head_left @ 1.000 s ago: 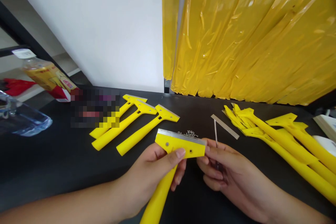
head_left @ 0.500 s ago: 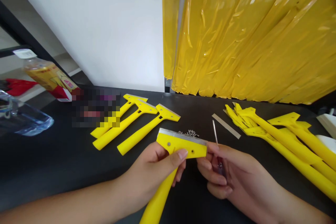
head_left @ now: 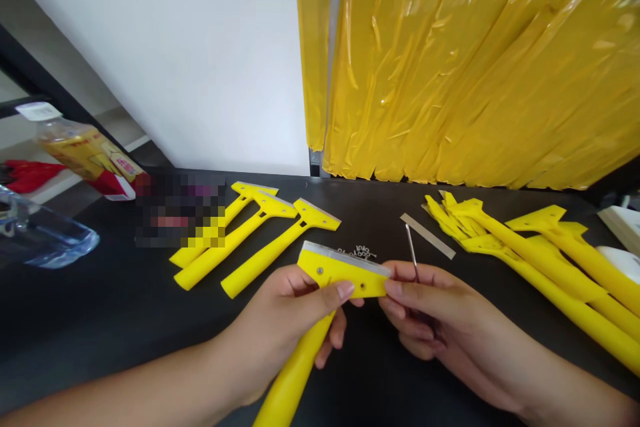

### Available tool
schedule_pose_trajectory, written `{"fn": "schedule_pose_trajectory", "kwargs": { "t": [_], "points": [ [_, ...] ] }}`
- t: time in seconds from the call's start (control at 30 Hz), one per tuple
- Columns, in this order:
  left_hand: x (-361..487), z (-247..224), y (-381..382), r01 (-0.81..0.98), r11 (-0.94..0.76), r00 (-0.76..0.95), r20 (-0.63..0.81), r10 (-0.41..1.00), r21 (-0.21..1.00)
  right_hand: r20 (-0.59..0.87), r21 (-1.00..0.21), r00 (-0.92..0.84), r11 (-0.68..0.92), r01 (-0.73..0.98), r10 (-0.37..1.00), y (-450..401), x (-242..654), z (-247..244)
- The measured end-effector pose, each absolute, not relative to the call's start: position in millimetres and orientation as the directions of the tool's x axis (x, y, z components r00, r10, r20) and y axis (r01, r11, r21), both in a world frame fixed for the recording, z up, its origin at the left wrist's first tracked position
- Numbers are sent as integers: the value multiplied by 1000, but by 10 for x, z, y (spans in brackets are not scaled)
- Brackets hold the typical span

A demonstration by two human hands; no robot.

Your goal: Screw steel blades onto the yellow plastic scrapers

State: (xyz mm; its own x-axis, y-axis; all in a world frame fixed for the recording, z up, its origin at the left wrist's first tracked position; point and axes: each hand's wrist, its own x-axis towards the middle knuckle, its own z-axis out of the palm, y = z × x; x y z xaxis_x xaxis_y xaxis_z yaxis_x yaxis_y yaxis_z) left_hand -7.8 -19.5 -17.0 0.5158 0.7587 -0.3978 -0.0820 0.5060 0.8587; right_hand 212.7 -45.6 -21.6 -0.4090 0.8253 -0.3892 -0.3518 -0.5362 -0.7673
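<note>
My left hand (head_left: 305, 313) is closed around the neck of a yellow scraper (head_left: 295, 373), its thumb pressed on the head. A metal blade runs along the scraper's upper edge. One hole in the head holds a screw; the other, on the right, shows as a dark hole. My right hand (head_left: 425, 313) pinches the right end of the head between thumb and fingertip. Its curled fingers also hold a screwdriver (head_left: 412, 250) with the thin shaft pointing up; the handle is mostly hidden. Just behind the blade lies a small heap of screws (head_left: 362, 252).
Several yellow scrapers with blades (head_left: 265, 240) lie to the left. Yellow scraper handles and loose yellow pieces (head_left: 545, 267) are piled at right, beside a flat blade strip (head_left: 427, 235). A bottle (head_left: 90, 153) and a clear blue plastic container (head_left: 50, 233) stand far left.
My right thumb and fingertip have come onto the right end of the scraper head. The screwdriver stays in that hand, its handle now more hidden. The view has shifted slightly.
</note>
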Motion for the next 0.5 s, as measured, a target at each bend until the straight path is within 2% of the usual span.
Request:
{"fn": "schedule_pose_trajectory", "kwargs": {
  "t": [0.07, 0.17, 0.23, 0.3, 0.4, 0.5],
  "points": [
    [-84, -169, -189, -97, 537, 491, -429, 758, 838, -382, -824, -356, -488, -287, 853, -423, 2135, -219],
    [-90, -179, -175, -123, 576, 461, -467, 754, 808, -362, -900, -174, -392, -191, 916, -321, 2207, -232],
    [-96, -183, -162, -126, 580, 451, -474, 756, 805, -310, -948, -39, -312, -59, 950, -220, 2295, -259],
    [-104, -184, -150, -135, 570, 438, -467, 768, 811, -198, -972, 51, -202, 120, 979, -116, 2400, -298],
    [-114, -175, -142, -152, 556, 412, -459, 787, 817, -42, -964, 61, -57, 258, 997, -9, 2534, -340],
    [-115, -153, -148, -161, 562, 398, -468, 789, 811, 0, -971, 18, -5, 240, 1000, 14, 2579, -313]
  ]
}}
